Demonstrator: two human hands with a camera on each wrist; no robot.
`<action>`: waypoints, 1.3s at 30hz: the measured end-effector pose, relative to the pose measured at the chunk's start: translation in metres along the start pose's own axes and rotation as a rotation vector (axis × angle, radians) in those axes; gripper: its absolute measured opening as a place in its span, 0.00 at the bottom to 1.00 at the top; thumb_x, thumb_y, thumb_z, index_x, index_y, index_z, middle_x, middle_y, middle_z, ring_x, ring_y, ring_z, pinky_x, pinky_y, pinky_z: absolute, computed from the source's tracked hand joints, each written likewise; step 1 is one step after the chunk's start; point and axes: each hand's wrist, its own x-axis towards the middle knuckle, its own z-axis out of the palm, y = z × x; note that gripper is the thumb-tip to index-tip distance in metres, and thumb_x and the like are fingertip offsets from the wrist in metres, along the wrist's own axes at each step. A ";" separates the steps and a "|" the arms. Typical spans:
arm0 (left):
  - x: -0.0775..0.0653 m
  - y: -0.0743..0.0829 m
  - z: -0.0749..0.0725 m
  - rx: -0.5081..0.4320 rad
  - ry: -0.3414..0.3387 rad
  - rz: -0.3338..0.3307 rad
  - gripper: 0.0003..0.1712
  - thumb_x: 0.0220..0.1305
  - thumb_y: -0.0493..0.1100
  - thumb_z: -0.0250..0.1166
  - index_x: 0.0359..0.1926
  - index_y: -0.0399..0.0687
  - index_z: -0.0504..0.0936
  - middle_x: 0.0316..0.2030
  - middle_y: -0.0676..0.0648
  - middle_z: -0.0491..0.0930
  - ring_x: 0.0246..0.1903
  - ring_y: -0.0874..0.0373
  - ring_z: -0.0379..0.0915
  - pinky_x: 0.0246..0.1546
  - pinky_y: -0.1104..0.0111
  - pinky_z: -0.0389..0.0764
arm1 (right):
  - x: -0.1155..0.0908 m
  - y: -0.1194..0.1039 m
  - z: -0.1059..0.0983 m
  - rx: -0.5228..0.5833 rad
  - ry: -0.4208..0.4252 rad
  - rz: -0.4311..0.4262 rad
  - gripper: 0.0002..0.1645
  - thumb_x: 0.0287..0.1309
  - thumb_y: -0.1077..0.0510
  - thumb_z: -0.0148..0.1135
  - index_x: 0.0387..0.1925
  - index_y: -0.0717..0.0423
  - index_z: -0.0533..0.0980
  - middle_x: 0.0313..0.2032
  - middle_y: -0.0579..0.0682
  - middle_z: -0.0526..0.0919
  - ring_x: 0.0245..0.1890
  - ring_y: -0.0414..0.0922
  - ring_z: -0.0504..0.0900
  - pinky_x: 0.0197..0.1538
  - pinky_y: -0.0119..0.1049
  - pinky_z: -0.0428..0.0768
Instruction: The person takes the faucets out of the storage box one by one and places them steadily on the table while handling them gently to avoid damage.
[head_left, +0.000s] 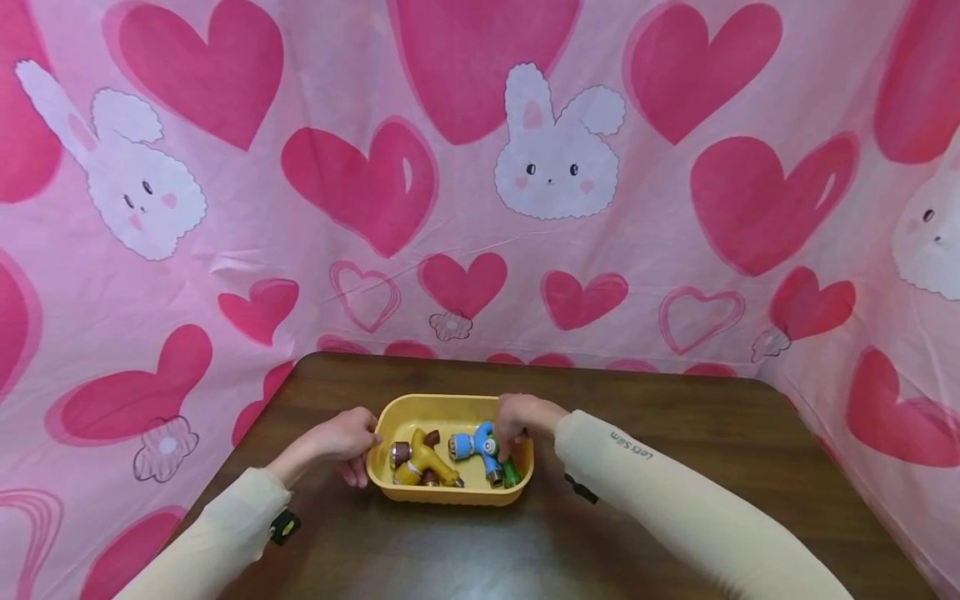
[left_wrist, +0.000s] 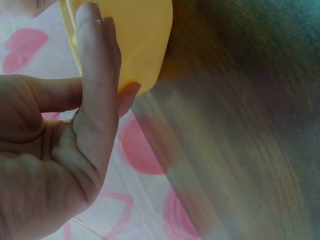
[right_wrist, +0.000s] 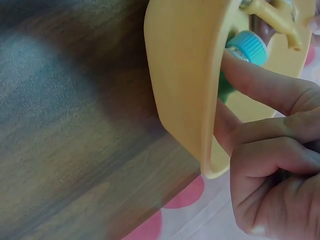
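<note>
While the right hand (head_left: 519, 418) reaches into the tub (head_left: 450, 497) at the green tap (head_left: 512, 475), hidden fingertips make any pinch impossible to tell; the left hand (head_left: 347, 437) touches the tub's left end with straight fingers. The table (head_left: 450, 550) stretches well beyond rightward; the blue tap (head_left: 463, 447) and yellow tap (head_left: 427, 458) lie inside.

hands: left hand (head_left: 347, 440) at yellow tray (head_left: 450, 495), right hand (head_left: 521, 417) at green piece (head_left: 512, 475) | blue tap (head_left: 482, 445), yellow tap (head_left: 424, 455)
</note>
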 end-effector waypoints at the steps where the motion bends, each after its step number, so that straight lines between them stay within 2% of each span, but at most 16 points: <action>1: 0.000 0.000 0.000 -0.002 0.000 -0.001 0.07 0.78 0.33 0.57 0.46 0.31 0.79 0.20 0.37 0.82 0.16 0.49 0.83 0.19 0.61 0.86 | 0.000 0.000 0.001 0.003 -0.002 -0.002 0.19 0.51 0.67 0.81 0.40 0.67 0.78 0.34 0.57 0.79 0.21 0.44 0.73 0.32 0.32 0.84; 2: -0.001 0.000 0.000 -0.004 0.000 -0.002 0.07 0.78 0.33 0.56 0.46 0.31 0.78 0.20 0.37 0.82 0.16 0.49 0.84 0.19 0.61 0.86 | 0.001 0.000 0.004 -0.011 0.005 -0.002 0.16 0.51 0.68 0.81 0.38 0.67 0.80 0.33 0.56 0.79 0.21 0.44 0.73 0.31 0.32 0.84; 5: -0.002 0.000 -0.001 -0.006 -0.001 0.001 0.08 0.79 0.33 0.56 0.47 0.30 0.78 0.21 0.38 0.82 0.17 0.49 0.84 0.19 0.62 0.86 | 0.003 -0.003 0.011 -0.130 0.046 -0.004 0.10 0.52 0.64 0.81 0.28 0.63 0.84 0.21 0.50 0.75 0.15 0.40 0.68 0.23 0.28 0.76; 7: -0.003 0.000 0.000 -0.009 0.000 -0.001 0.08 0.79 0.33 0.56 0.47 0.30 0.78 0.21 0.37 0.82 0.17 0.50 0.84 0.19 0.61 0.86 | 0.005 -0.004 0.016 -0.201 0.072 -0.006 0.11 0.53 0.62 0.81 0.25 0.62 0.84 0.16 0.47 0.70 0.13 0.39 0.65 0.19 0.27 0.69; 9: -0.003 0.000 0.000 -0.010 0.003 -0.001 0.08 0.79 0.33 0.56 0.47 0.30 0.78 0.21 0.37 0.81 0.16 0.50 0.83 0.19 0.61 0.86 | 0.006 -0.005 0.018 -0.238 0.085 -0.006 0.12 0.53 0.62 0.81 0.24 0.61 0.84 0.13 0.46 0.68 0.12 0.39 0.64 0.18 0.27 0.67; 11: -0.002 0.001 0.000 -0.007 0.005 0.004 0.08 0.79 0.33 0.56 0.46 0.30 0.78 0.21 0.37 0.81 0.16 0.50 0.83 0.18 0.61 0.86 | 0.006 -0.005 0.018 -0.238 0.094 -0.004 0.12 0.52 0.61 0.82 0.26 0.61 0.84 0.16 0.47 0.71 0.13 0.39 0.65 0.19 0.27 0.70; 15: 0.000 0.000 0.001 -0.003 0.008 0.007 0.07 0.79 0.33 0.56 0.46 0.31 0.78 0.20 0.37 0.81 0.16 0.50 0.83 0.18 0.62 0.86 | 0.010 -0.001 0.017 -0.165 0.094 0.017 0.16 0.51 0.63 0.83 0.35 0.63 0.81 0.28 0.53 0.77 0.17 0.42 0.69 0.25 0.30 0.79; 17: 0.000 0.000 0.001 -0.003 0.008 0.005 0.07 0.79 0.33 0.56 0.45 0.31 0.78 0.20 0.37 0.81 0.16 0.50 0.83 0.18 0.61 0.86 | 0.022 0.004 0.019 -0.158 0.090 0.017 0.17 0.49 0.61 0.84 0.35 0.63 0.81 0.29 0.54 0.77 0.18 0.43 0.70 0.27 0.32 0.81; 21: 0.000 -0.001 0.002 -0.003 0.010 -0.008 0.07 0.79 0.32 0.55 0.45 0.31 0.78 0.19 0.37 0.82 0.16 0.50 0.83 0.18 0.61 0.86 | 0.074 0.029 0.031 -0.177 0.092 -0.019 0.20 0.45 0.56 0.87 0.32 0.60 0.82 0.25 0.52 0.77 0.16 0.43 0.71 0.21 0.32 0.77; 24: 0.000 -0.001 0.002 -0.002 0.016 -0.007 0.07 0.79 0.32 0.55 0.45 0.31 0.78 0.19 0.37 0.82 0.15 0.50 0.83 0.18 0.61 0.86 | 0.084 0.035 0.033 -0.164 0.077 -0.028 0.22 0.45 0.56 0.87 0.34 0.61 0.80 0.26 0.53 0.76 0.16 0.44 0.70 0.20 0.32 0.72; 26: 0.000 0.000 0.002 0.002 0.020 -0.003 0.07 0.79 0.32 0.55 0.45 0.31 0.78 0.19 0.37 0.82 0.15 0.50 0.83 0.18 0.61 0.86 | 0.069 0.029 0.030 -0.154 0.062 -0.022 0.23 0.46 0.58 0.86 0.35 0.61 0.79 0.27 0.53 0.74 0.16 0.43 0.68 0.20 0.32 0.70; 28: 0.000 0.000 0.003 0.004 0.024 0.000 0.07 0.79 0.33 0.55 0.45 0.31 0.78 0.18 0.37 0.82 0.15 0.50 0.83 0.18 0.61 0.86 | 0.046 0.018 0.024 -0.159 0.039 -0.003 0.20 0.49 0.59 0.84 0.34 0.63 0.79 0.24 0.53 0.74 0.16 0.43 0.67 0.22 0.32 0.68; 33: -0.001 0.002 0.003 0.007 0.018 -0.001 0.08 0.79 0.33 0.55 0.45 0.31 0.78 0.19 0.37 0.82 0.16 0.50 0.83 0.18 0.61 0.86 | 0.027 0.013 0.020 -0.153 0.015 -0.003 0.15 0.52 0.58 0.83 0.31 0.62 0.82 0.16 0.48 0.69 0.13 0.41 0.64 0.19 0.29 0.66; 35: -0.002 0.002 0.002 0.009 0.015 -0.002 0.08 0.79 0.33 0.55 0.46 0.31 0.78 0.19 0.38 0.82 0.16 0.50 0.83 0.19 0.61 0.86 | 0.020 0.012 0.018 -0.137 0.018 -0.006 0.15 0.52 0.58 0.83 0.30 0.62 0.82 0.15 0.47 0.68 0.13 0.40 0.64 0.19 0.28 0.66; 36: -0.002 0.002 0.002 0.009 0.014 -0.003 0.07 0.79 0.33 0.56 0.46 0.31 0.78 0.20 0.38 0.82 0.16 0.50 0.83 0.19 0.61 0.86 | 0.011 0.008 0.016 -0.135 0.019 0.001 0.15 0.53 0.59 0.82 0.30 0.62 0.81 0.16 0.47 0.68 0.13 0.39 0.64 0.20 0.28 0.66; 39: -0.002 0.002 0.001 0.009 0.012 -0.003 0.08 0.79 0.33 0.56 0.47 0.31 0.78 0.20 0.38 0.82 0.16 0.50 0.84 0.19 0.61 0.86 | 0.004 0.007 0.013 -0.099 0.040 -0.001 0.17 0.51 0.59 0.83 0.31 0.62 0.79 0.18 0.47 0.70 0.14 0.39 0.65 0.20 0.28 0.67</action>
